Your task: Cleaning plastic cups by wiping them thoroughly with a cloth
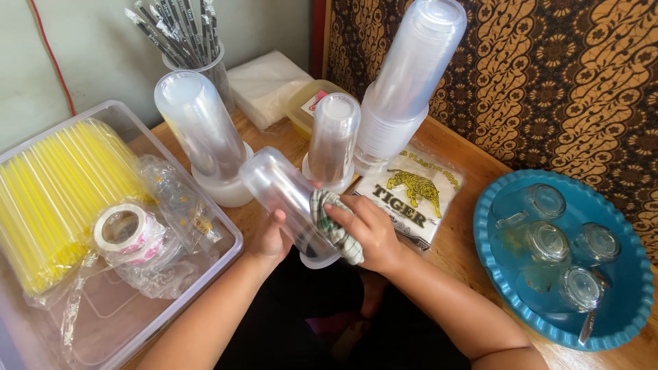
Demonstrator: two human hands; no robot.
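A stack of clear plastic cups [281, 188] lies tilted in front of me, open end toward my body. My left hand [269, 238] grips it from the left side near the rim. My right hand [370, 233] presses a green and white checked cloth [330, 209] against the cups' right side and rim. Both hands are over the front edge of the wooden table [459, 247].
Other cup stacks [411, 75] stand upside down behind. A clear bin [103, 329] at left holds yellow straws [55, 199] and a tape roll [127, 231]. A blue tray [637, 274] at right carries glass mugs. A printed plastic bag pack [415, 195], black straws [181, 31] and napkins [264, 85] lie behind.
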